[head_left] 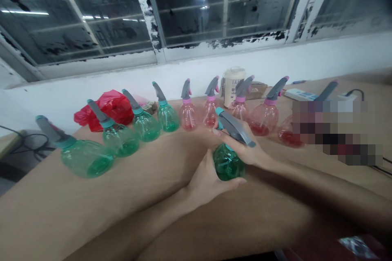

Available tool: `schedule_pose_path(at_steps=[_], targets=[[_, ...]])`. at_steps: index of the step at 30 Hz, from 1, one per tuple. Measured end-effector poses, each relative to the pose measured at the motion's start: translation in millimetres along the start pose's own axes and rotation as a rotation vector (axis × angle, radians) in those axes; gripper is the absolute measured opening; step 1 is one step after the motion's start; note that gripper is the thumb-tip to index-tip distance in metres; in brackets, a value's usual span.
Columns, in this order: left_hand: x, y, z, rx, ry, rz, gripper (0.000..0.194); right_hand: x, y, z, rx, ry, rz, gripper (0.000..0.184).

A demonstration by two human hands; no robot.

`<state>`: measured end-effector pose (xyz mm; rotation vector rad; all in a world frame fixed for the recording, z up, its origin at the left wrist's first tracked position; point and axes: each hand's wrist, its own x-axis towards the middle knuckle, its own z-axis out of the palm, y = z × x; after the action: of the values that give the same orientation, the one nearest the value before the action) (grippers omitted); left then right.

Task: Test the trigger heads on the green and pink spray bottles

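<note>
Green spray bottle [229, 165], both hands on it
Left hand [204, 180] is curled round the lower body, fingers spread about as wide as the bottle; right hand [252, 151] is closed round the neck, under the grey sprayer head [237, 128]. It's in front of a row of green bottles [147, 125] and pink bottles [263, 119]. Can't tell if its base touches the tan table [76, 204], tbh.

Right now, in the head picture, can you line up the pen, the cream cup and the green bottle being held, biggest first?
1. Held green bottle, nearest the camera
2. Cream cup
3. Pen, tiny at the back
</note>
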<state>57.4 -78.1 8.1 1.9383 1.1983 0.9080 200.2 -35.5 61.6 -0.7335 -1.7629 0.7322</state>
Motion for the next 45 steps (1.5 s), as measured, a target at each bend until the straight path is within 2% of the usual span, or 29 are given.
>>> schedule_pose_path(at_steps=[6,18,29,33,36,39,42,45], targets=[[1.4,0.8,-1.3,-0.009,0.0,0.037,0.085,-1.7,3.5,1.3,0.009,0.031,-0.03,0.013],[1.6,1.8,-2.0,-0.007,-0.017,0.096,0.08,-1.2,5.9,0.8,0.002,0.015,-0.008,0.013],[-0.7,1.0,-1.6,-0.026,0.019,0.055,0.079,-5.3,7.2,5.1,0.057,0.029,0.03,0.019],[-0.7,-2.9,-3.3,-0.025,0.022,0.018,0.078,-8.8,11.3,10.1,-0.002,0.095,0.074,0.018],[-4.6,-5.6,-11.0,-0.02,0.034,0.001,0.084,-8.6,10.5,18.9,-0.054,0.141,0.093,0.018],[-15.5,-7.7,-26.5,-0.004,0.071,-0.015,0.087,-4.4,5.6,35.8,-0.084,0.124,0.096,0.02],[-35.5,-12.0,-48.8,0.036,0.142,-0.034,0.088,2.4,-4.1,62.8,-0.061,0.063,0.059,0.024],[-65.6,-20.0,-75.6,0.092,0.192,-0.133,0.088,8.9,-20.2,98.4,0.007,-0.034,-0.014,0.03]])
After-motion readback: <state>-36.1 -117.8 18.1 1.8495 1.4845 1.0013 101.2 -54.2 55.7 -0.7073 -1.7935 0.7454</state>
